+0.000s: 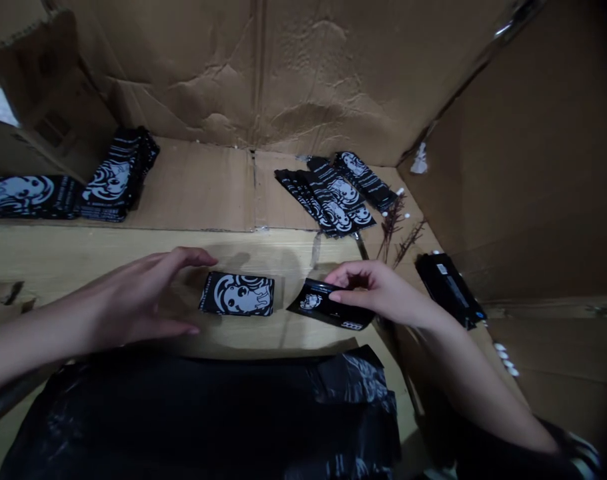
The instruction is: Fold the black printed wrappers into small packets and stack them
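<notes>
A small stack of black packets (239, 295) with a white swirling lion-like print lies flat on the pale wooden surface between my hands. My left hand (151, 293) is just left of it, thumb and fingers spread apart, holding nothing. On the other side, my right hand (361, 287) pinches the upper edge of a black pouch (328, 308), which curves slightly and bears a small white emblem and a row of white marks. The pouch is apart from the stack. Part of it is hidden behind my right fingers.
Fanned black packets (333, 200) lie at the back right, beside dark reddish sprigs (396, 223). More packets (111, 177) sit at the back left. Black packages (448, 287) rest at the right. Cardboard walls (293, 73) enclose the back and right. Black plastic (198, 413) covers the front.
</notes>
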